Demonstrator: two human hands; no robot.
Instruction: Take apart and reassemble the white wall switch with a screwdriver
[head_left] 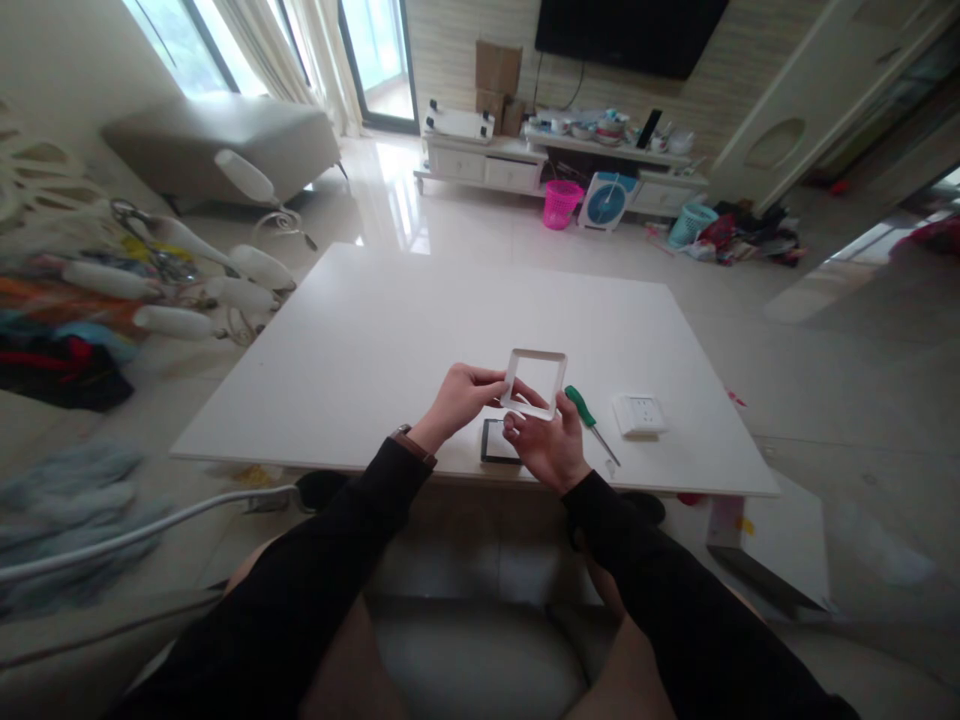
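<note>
A white square frame (538, 354), like the surround of a wall socket or switch, is held up above the near part of the table. My left hand (466, 397) grips its left side, with fingers reaching behind the opening. On the lower right corner, my right hand (553, 440) closes with its fingers. Below the hands lies a dark-faced square piece with a light edge (496, 442), partly covered by the right hand. A screwdriver with a green handle (580, 405) rests just right of the right hand. Farther right sits a white wall socket (640, 414).
The white table (420, 320) spans the middle, its near edge close to my legs. White lamp arms (247, 270) stand at its left. Beyond are a pink basket (562, 203), a blue-and-white fan (606, 202) and a low cabinet (480, 165). An open white box (780, 540) stands lower right.
</note>
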